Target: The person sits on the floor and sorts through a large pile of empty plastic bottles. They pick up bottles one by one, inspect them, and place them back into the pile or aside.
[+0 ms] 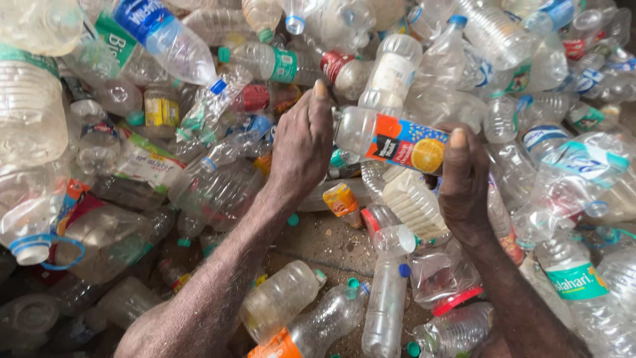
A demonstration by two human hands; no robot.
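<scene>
Bottle heap (pixel 119 99) behind; left hand (pixel 301 146), right hand (pixel 464 182) grip orange-labelled bottle (pixel 391 140).

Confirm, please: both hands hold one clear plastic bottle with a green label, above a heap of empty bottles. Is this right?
Not quite. The label is orange, with a black and a blue part, not green. The head view shows it. The rest stands: the left hand and the right hand hold one clear bottle above the heap of empty bottles.

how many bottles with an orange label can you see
3, possibly more hidden in the pile: one bottle held between the left hand and right hand, a small bottle just below it, and one at the bottom edge.
</scene>
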